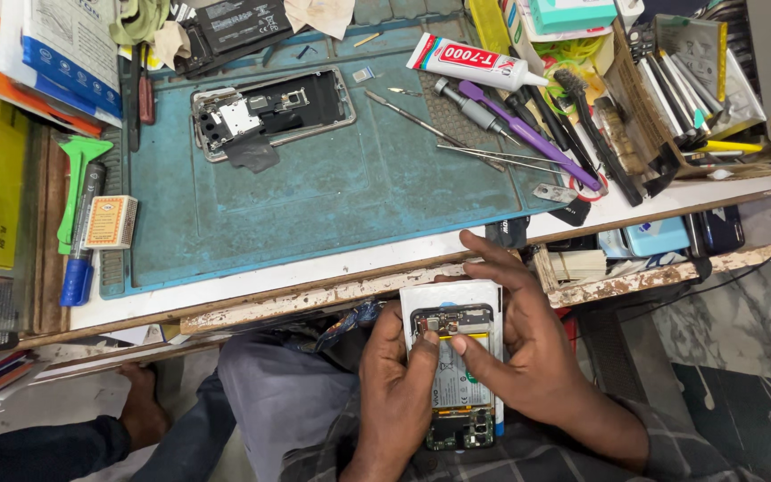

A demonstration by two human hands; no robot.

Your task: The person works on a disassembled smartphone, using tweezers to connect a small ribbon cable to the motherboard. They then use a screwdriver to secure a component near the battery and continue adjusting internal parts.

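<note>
Green-boarded opened phone (460, 379) sits clasped in our left hand (396, 393); right hand (528, 344) fingers press its battery, so we press evenly.

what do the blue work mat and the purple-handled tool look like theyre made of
The large blue rectangular work mat looks like silicone or soft rubber: matte, scuffed, with moulded ridges and small compartments along its top edge. The long purple-handled tool looks like smooth moulded plastic with a slight sheen; its tip is too small to tell.
</note>
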